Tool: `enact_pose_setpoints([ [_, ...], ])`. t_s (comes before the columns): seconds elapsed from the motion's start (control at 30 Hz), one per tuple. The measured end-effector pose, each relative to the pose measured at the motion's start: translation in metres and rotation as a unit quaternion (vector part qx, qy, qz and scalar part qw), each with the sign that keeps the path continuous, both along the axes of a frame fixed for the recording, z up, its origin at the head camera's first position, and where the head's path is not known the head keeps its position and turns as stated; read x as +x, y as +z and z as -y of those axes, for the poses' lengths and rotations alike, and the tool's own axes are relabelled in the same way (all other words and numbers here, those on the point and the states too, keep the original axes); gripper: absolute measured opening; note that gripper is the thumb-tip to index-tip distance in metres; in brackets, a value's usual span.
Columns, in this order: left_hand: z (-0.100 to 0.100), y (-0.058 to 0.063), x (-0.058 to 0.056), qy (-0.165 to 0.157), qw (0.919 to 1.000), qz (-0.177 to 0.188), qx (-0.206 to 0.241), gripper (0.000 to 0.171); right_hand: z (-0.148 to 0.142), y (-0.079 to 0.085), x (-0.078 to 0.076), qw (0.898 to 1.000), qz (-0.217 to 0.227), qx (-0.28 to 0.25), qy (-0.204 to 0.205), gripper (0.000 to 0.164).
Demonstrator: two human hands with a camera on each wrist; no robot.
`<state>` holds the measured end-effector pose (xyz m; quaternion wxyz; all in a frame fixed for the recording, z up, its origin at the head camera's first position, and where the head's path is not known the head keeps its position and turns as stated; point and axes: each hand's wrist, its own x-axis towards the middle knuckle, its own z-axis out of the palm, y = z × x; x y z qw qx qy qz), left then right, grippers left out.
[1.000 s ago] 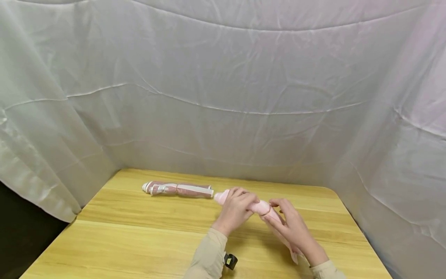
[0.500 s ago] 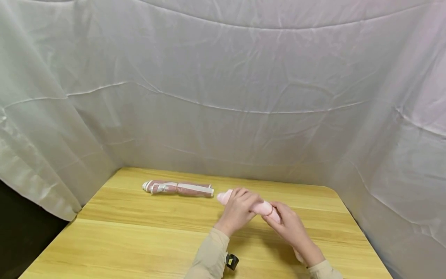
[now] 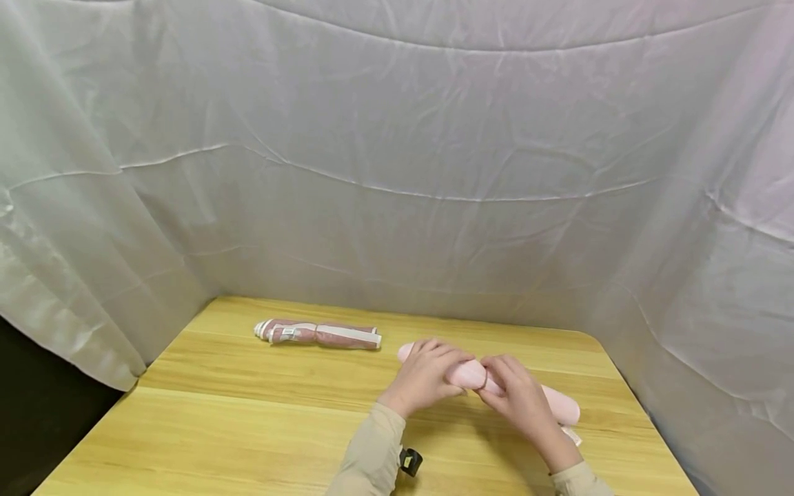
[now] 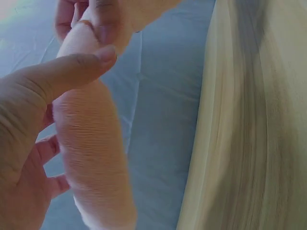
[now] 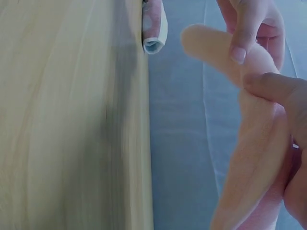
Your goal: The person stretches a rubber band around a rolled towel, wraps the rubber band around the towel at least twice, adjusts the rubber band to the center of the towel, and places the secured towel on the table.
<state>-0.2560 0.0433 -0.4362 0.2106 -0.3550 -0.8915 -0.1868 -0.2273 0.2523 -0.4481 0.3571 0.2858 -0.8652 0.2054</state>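
A pale pink rolled towel [image 3: 466, 374] is held in both hands above the table. A thin brown band [image 4: 85, 22] circles it near its middle. My left hand [image 3: 424, 379] grips the left part, its thumb lying across the roll in the left wrist view. Beside the band, my right hand [image 3: 521, 403] pinches the towel between thumb and fingers. The towel's right end sticks out past the right hand, with a small white tag [image 3: 571, 435] below it. In the right wrist view the towel bends at the band.
A second rolled towel [image 3: 319, 335], dusty pink with white stripes and a band round it, lies at the back left of the wooden table [image 3: 248, 427]. Light grey curtains [image 3: 397, 172] stand behind and at both sides. A black wrist device [image 3: 410, 461] sits by the left sleeve.
The pink towel has shifted slightly right. Its right part, earlier hanging down and then hidden behind the right hand, now extends out to the right. The right fingers have closed in at the band.
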Motion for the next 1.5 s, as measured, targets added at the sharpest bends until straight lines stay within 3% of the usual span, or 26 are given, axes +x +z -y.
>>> enact_pose_setpoints([
  [0.17, -0.0006, -0.0004, -0.0003, 0.002, 0.9999, 0.008, -0.006, 0.048, -0.0013, -0.0003, -0.0028, 0.999, -0.029, 0.019, 0.015, 0.047],
  [0.33, 0.0004, -0.0014, -0.0023, 0.014, 0.9986, -0.048, 0.015, 0.032, 0.0005, 0.0016, -0.0008, 1.000, 0.007, 0.000, 0.027, 0.053],
  [0.5, 0.0018, -0.0005, -0.0031, 0.027, 0.9951, -0.091, 0.027, 0.026, 0.0015, 0.0054, 0.0014, 0.997, 0.043, -0.031, 0.052, 0.062],
  [0.8, 0.0023, -0.0031, -0.0062, 0.027, 0.9883, -0.142, 0.049, 0.023, 0.0007, 0.0063, 0.0022, 0.997, 0.065, -0.034, 0.037, 0.037],
  [0.93, 0.0044, -0.0050, -0.0072, 0.034, 0.9857, -0.154, 0.059, 0.024, -0.0009, 0.0051, 0.0029, 0.996, 0.082, -0.025, 0.030, 0.035],
  [1.03, 0.0059, -0.0043, -0.0067, 0.035, 0.9856, -0.151, 0.067, 0.023, -0.0012, 0.0037, 0.0027, 0.994, 0.093, -0.029, 0.050, 0.038],
  [1.27, 0.0055, -0.0014, -0.0060, 0.014, 0.9844, -0.159, 0.074, 0.019, -0.0014, 0.0038, 0.0025, 0.988, 0.104, -0.054, 0.102, 0.042],
  [1.5, 0.0003, -0.0022, -0.0031, -0.029, 0.9793, -0.188, 0.069, 0.021, -0.0020, 0.0087, 0.0035, 0.981, 0.118, -0.049, 0.148, 0.032],
])
